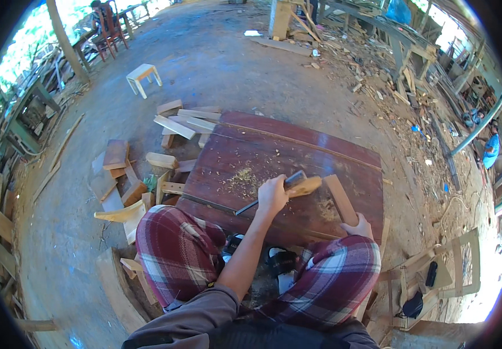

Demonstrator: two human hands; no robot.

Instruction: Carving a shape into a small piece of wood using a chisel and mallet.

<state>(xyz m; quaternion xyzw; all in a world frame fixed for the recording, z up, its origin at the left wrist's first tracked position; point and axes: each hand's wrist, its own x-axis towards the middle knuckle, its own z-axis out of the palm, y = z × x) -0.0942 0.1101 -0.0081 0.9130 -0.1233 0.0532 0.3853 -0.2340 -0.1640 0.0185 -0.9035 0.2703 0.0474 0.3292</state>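
Note:
My left hand [272,196] is closed on a long dark metal tool [246,207] and, apparently, a light wooden piece [305,187] beside it, above the reddish-brown board [222,168]. How the two pieces sit in my fingers is partly hidden. At the board's right side, my right hand [357,227] grips the lower end of a rectangular wooden block [338,195], which slants up and away. Pale shavings [242,180] are scattered on the board between my plaid-covered knees and its far edge.
Loose wood blocks [116,154] lie left of the board. A small stool [143,75] stands farther off. A wooden frame [466,256] is at lower right. People sit or stand at upper left [100,20] and far right [489,151]. Scrap-laden benches [379,23] line the sides.

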